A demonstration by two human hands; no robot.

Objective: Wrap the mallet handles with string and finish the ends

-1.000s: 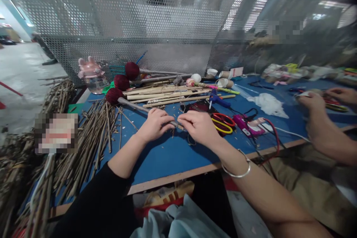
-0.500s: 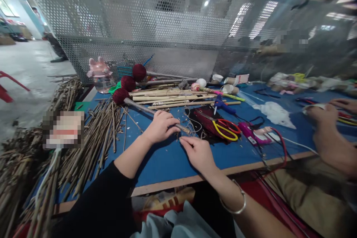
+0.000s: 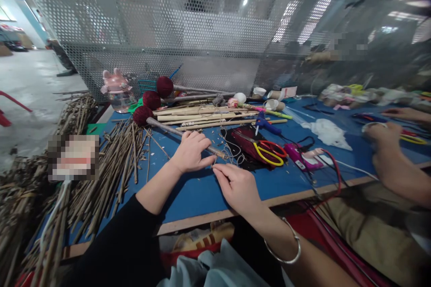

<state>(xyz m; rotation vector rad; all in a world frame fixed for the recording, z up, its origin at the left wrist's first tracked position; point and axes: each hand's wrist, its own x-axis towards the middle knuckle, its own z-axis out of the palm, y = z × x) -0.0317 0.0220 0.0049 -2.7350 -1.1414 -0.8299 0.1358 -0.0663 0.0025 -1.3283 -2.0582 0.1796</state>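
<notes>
My left hand (image 3: 192,151) is closed around the shaft of a grey stick (image 3: 168,129) that ends in a dark red yarn ball (image 3: 142,115), pressing it onto the blue table (image 3: 202,190). My right hand (image 3: 236,184) sits just below the stick's near end, fingers pinched on a thin string (image 3: 231,152) that runs up to a loose tangle by the stick tip. A metal bangle (image 3: 283,248) circles my right wrist.
Scissors with red and yellow handles (image 3: 269,151) lie on dark cloth to the right. A pink device (image 3: 299,155) with cables, a blue glue gun (image 3: 266,123), bamboo sticks (image 3: 202,116) and two more yarn-ball sticks lie behind. Thin twigs (image 3: 107,166) pile at left. Another person's hands (image 3: 387,148) work at right.
My right hand has drawn back from the stick toward the table's near edge, pulling the string with it. My left hand stays on the stick.
</notes>
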